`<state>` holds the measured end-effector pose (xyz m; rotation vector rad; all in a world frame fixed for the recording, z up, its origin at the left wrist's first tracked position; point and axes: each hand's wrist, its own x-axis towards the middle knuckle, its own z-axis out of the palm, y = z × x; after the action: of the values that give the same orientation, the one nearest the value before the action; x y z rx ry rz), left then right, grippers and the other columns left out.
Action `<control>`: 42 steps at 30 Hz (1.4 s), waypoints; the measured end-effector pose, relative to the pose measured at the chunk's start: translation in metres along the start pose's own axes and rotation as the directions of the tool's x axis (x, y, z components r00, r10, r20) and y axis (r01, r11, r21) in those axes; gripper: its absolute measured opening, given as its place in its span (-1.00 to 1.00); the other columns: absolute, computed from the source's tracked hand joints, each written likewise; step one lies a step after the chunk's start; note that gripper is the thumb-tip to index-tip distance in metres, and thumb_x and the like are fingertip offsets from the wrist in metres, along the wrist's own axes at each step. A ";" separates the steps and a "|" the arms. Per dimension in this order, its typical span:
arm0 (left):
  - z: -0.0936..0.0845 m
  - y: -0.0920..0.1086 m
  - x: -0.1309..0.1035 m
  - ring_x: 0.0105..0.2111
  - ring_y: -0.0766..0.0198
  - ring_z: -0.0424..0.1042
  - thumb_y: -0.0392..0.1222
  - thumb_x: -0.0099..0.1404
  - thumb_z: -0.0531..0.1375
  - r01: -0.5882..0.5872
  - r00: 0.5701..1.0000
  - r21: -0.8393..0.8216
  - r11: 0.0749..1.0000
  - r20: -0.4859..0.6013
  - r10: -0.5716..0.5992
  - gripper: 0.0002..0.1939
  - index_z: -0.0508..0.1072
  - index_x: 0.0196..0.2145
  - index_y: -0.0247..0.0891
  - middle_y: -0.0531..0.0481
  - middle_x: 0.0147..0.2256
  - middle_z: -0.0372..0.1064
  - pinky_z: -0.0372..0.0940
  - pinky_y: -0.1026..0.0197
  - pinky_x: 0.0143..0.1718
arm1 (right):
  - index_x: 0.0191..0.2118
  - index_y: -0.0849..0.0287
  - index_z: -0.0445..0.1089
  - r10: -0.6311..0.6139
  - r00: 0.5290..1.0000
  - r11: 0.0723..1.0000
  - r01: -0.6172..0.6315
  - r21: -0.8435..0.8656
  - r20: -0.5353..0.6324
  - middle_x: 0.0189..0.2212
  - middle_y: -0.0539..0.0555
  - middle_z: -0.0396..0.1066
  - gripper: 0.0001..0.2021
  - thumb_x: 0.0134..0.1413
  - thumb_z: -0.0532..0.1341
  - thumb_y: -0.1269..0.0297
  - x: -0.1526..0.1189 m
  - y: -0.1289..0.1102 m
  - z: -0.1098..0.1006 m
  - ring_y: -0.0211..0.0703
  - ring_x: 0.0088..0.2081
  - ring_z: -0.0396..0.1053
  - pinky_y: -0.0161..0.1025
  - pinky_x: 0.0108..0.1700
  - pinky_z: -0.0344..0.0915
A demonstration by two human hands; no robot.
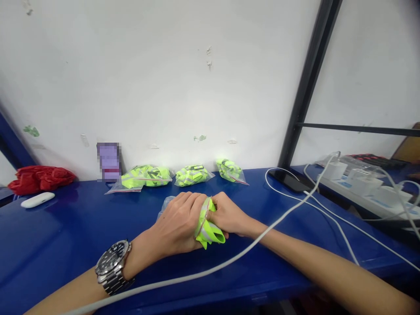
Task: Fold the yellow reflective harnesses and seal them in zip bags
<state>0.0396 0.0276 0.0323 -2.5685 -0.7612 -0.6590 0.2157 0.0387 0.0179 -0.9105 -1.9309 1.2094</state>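
My left hand [180, 223], with a metal watch [113, 262] on the wrist, is closed around a clear zip-lock bag [166, 205]. Part of that bag pokes out behind the fingers. A fluorescent yellow reflective vest [210, 234] with silver strips is bunched up at the bag's mouth, and one end of it hangs out between my hands. The fingers of my right hand [229, 214] are closed against the vest at the bag's opening, with the thumb pressed on it. My left hand hides most of the bag.
Along the wall lie three bagged yellow bundles [149, 176]. A phone [110, 162] leans there, beside red bunched fabric [42, 178] and a white case [37, 200]. Another phone [288, 180], a power strip with chargers [364, 183] and a white cable [249, 251] crossing the foreground are on the blue table [82, 223].
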 end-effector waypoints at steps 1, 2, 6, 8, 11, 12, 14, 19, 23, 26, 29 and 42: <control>0.000 0.001 0.000 -0.20 -0.06 0.40 0.01 0.14 0.16 -0.009 1.000 0.005 1.000 -0.013 0.009 -0.54 0.27 -0.09 -0.33 -0.27 -0.19 0.39 0.29 -0.02 -0.20 | -0.63 0.18 0.24 0.008 1.000 1.000 -0.009 -0.017 -0.027 -0.79 -0.10 0.22 -0.80 -0.04 0.13 0.35 0.000 -0.001 0.002 -0.34 -0.78 0.18 -0.45 -0.79 0.03; 0.001 0.002 0.000 -0.19 -0.08 0.40 0.00 0.14 0.16 -0.020 1.000 0.008 1.000 -0.022 0.020 -0.54 0.27 -0.09 -0.35 -0.28 -0.18 0.39 0.29 -0.03 -0.20 | -0.65 0.18 0.23 0.016 0.998 0.999 -0.018 -0.034 -0.058 -0.80 -0.09 0.22 -0.79 -0.06 0.10 0.37 0.001 -0.001 0.005 -0.33 -0.79 0.18 -0.45 -0.80 0.02; 0.004 0.004 0.001 -0.13 -0.10 0.39 -0.05 0.12 0.19 -0.052 0.998 0.012 0.999 -0.037 0.053 -0.53 0.28 -0.08 -0.38 -0.30 -0.14 0.39 0.28 -0.07 -0.13 | -0.71 0.17 0.16 -0.024 0.971 0.992 -0.007 -0.128 -0.238 -0.82 -0.07 0.19 -0.77 -0.11 0.07 0.42 0.007 0.003 0.016 -0.31 -0.78 0.21 -0.45 -0.79 0.00; 0.006 0.003 0.002 -0.11 -0.09 0.38 -0.05 0.11 0.21 -0.040 0.996 0.002 0.999 -0.073 0.040 -0.48 0.26 -0.03 -0.39 -0.29 -0.12 0.38 0.28 -0.07 -0.09 | -0.70 0.18 0.16 -0.050 0.952 0.986 -0.001 -0.166 -0.303 -0.81 -0.07 0.20 -0.78 -0.12 0.09 0.43 0.009 0.003 0.018 -0.30 -0.77 0.22 -0.45 -0.78 0.00; 0.007 -0.005 0.002 -0.11 -0.07 0.39 -0.03 0.08 0.24 -0.032 0.993 -0.033 0.999 -0.112 0.028 -0.37 0.20 0.04 -0.38 -0.28 -0.10 0.38 0.30 -0.07 -0.08 | -0.66 0.20 0.23 0.020 0.973 0.996 -0.040 -0.082 -0.230 -0.80 -0.05 0.23 -0.79 -0.10 0.18 0.35 0.008 -0.001 0.010 -0.30 -0.79 0.21 -0.44 -0.80 0.04; 0.006 -0.009 0.001 -0.11 -0.07 0.40 -0.02 0.07 0.25 -0.038 0.993 -0.053 0.998 -0.111 0.032 -0.34 0.18 0.06 -0.37 -0.27 -0.09 0.38 0.31 -0.07 -0.09 | -0.62 0.22 0.28 0.036 0.989 0.999 -0.037 -0.009 -0.141 -0.76 -0.04 0.27 -0.80 -0.09 0.22 0.29 0.007 -0.004 0.004 -0.30 -0.77 0.23 -0.43 -0.79 0.09; 0.003 -0.018 0.000 -0.09 -0.06 0.40 -0.02 0.02 0.27 -0.033 0.996 -0.112 0.993 -0.087 0.024 -0.27 0.14 0.08 -0.34 -0.27 -0.07 0.36 0.34 -0.05 -0.09 | -0.44 0.26 0.37 0.003 0.996 0.988 -0.017 0.151 0.091 -0.64 -0.01 0.37 -0.76 -0.09 0.30 0.16 0.004 -0.008 -0.010 -0.29 -0.70 0.32 -0.42 -0.72 0.21; 0.000 -0.030 -0.007 -0.01 -0.03 0.36 -0.07 -0.05 0.32 0.020 0.999 -0.202 0.979 -0.024 -0.026 -0.14 0.05 0.14 -0.31 -0.29 0.00 0.28 0.34 0.00 -0.04 | -0.22 0.27 0.33 -0.047 0.941 0.992 0.004 0.127 0.335 -0.62 -0.09 0.32 -0.61 -0.08 0.34 0.09 0.000 -0.009 -0.027 -0.32 -0.70 0.32 -0.47 -0.72 0.17; 0.001 -0.023 -0.004 -0.06 -0.05 0.37 -0.13 -0.01 0.27 -0.040 0.997 -0.112 0.993 -0.074 0.032 -0.26 0.10 0.10 -0.33 -0.27 -0.06 0.33 0.33 -0.05 -0.06 | -0.40 0.25 0.32 0.041 0.995 0.992 -0.030 -0.122 0.088 -0.71 -0.09 0.26 -0.74 0.03 0.23 0.11 0.003 -0.006 -0.009 -0.33 -0.77 0.25 -0.47 -0.77 0.01; 0.001 -0.013 0.000 -0.12 -0.04 0.38 -0.19 0.04 0.21 -0.115 0.984 -0.045 0.992 -0.140 0.107 -0.39 0.16 0.05 -0.38 -0.26 -0.13 0.37 0.33 -0.06 -0.09 | -0.57 0.23 0.27 0.024 0.996 0.935 -0.054 -0.351 -0.088 -0.73 -0.06 0.27 -0.74 0.02 0.19 0.19 0.004 -0.007 0.005 -0.32 -0.72 0.27 -0.45 -0.69 0.04; 0.001 -0.002 0.002 -0.15 -0.02 0.38 -0.24 0.08 0.17 -0.125 0.976 -0.039 0.991 -0.186 0.116 -0.50 0.21 -0.01 -0.39 -0.25 -0.17 0.38 0.32 -0.04 -0.12 | -0.59 0.22 0.32 -0.047 0.969 0.825 -0.099 -0.557 -0.242 -0.60 0.06 0.43 -0.77 -0.04 0.18 0.21 0.002 -0.008 0.014 -0.24 -0.56 0.36 -0.40 -0.58 0.05; -0.010 -0.025 -0.004 -0.02 -0.07 0.36 0.25 -0.05 0.35 -0.063 0.998 -0.197 0.978 -0.034 0.057 -0.04 0.09 0.13 -0.33 -0.31 -0.02 0.31 0.34 -0.07 -0.05 | -0.35 0.24 0.33 -0.074 0.975 0.971 0.118 -0.207 0.207 -0.61 -0.06 0.29 -0.64 0.07 0.20 -0.03 0.003 -0.009 -0.016 -0.32 -0.64 0.31 -0.42 -0.63 0.12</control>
<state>0.0188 0.0412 0.0439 -2.7429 -0.6341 -0.7863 0.2249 0.0455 0.0321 -0.8191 -2.2764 1.0800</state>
